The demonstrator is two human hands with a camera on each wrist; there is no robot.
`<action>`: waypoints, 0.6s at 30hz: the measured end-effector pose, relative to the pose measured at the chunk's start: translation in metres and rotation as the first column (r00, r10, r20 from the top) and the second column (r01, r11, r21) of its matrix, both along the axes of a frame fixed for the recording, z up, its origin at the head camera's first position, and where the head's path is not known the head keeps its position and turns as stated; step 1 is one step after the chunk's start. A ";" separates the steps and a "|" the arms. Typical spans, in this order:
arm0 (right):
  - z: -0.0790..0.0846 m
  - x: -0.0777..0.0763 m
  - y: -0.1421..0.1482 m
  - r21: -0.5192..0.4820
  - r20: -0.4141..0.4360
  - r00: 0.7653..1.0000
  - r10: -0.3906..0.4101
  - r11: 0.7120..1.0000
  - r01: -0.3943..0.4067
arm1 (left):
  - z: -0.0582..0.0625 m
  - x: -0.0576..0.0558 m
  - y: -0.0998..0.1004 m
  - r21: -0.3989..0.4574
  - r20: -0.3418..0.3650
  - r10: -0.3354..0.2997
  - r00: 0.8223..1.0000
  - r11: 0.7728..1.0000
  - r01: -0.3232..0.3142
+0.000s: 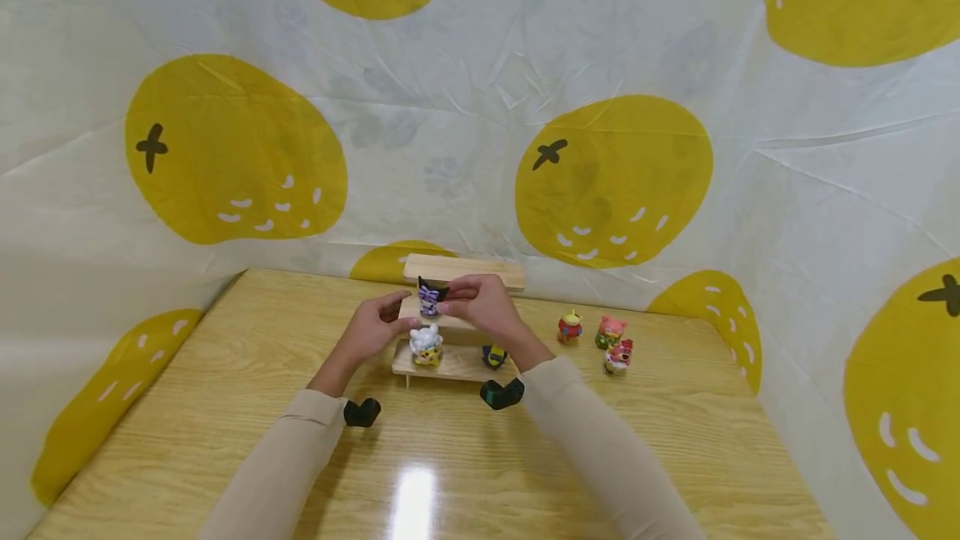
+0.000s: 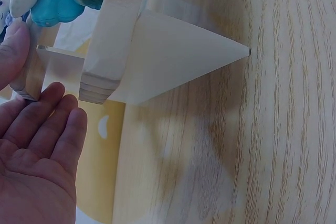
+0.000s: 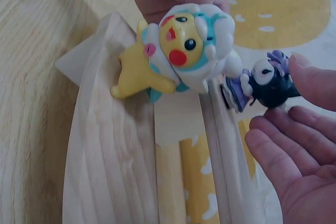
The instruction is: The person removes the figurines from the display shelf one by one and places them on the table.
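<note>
My right hand [image 1: 483,307] pinches a small black-and-purple figurine [image 1: 429,300] between thumb and fingers. Its base is right at the middle board of a stepped wooden display shelf [image 1: 459,367]. At the left end of that board, my left hand [image 1: 367,330] grips the edge, thumb above and fingers underneath in the left wrist view. On the lowest board stands a yellow figurine with a white fluffy hood [image 3: 184,51], red cheeks and turquoise trim. A dark blue and yellow figurine [image 1: 493,357] sits toward that board's right end, partly covered by my right wrist.
Right of the shelf on the wooden table [image 1: 660,440] stand a red-and-green figurine [image 1: 570,327], a pink-and-green one [image 1: 611,332] and a pink-and-white one [image 1: 618,356]. The shelf's top board [image 1: 465,270] is close to the white curtain [image 1: 450,148] with yellow fruit shapes behind.
</note>
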State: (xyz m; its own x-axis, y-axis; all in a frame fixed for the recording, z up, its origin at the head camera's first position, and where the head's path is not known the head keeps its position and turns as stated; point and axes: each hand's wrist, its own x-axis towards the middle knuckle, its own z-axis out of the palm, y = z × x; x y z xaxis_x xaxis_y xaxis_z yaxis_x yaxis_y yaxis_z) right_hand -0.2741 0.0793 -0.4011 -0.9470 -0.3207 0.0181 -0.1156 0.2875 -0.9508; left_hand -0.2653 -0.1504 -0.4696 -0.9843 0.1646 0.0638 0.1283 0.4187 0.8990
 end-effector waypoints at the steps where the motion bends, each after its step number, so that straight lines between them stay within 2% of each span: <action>1: 0.000 0.000 -0.002 0.013 -0.006 1.000 -0.008 1.000 0.008 | 0.000 0.000 0.000 0.000 0.003 -0.001 1.000 1.000 0.001; 5: -0.001 0.000 -0.007 0.055 -0.044 0.998 -0.034 0.998 0.036 | -0.001 0.000 -0.001 0.002 0.005 -0.002 1.000 1.000 0.002; 11: -0.005 0.000 -0.017 0.016 -0.045 0.997 -0.069 0.997 0.070 | 0.000 0.001 0.000 0.001 0.000 -0.003 1.000 1.000 0.003; 18: -0.007 0.002 -0.029 0.032 -0.067 0.991 -0.115 0.993 0.117 | 0.001 0.003 -0.001 0.008 -0.013 -0.009 1.000 1.000 0.009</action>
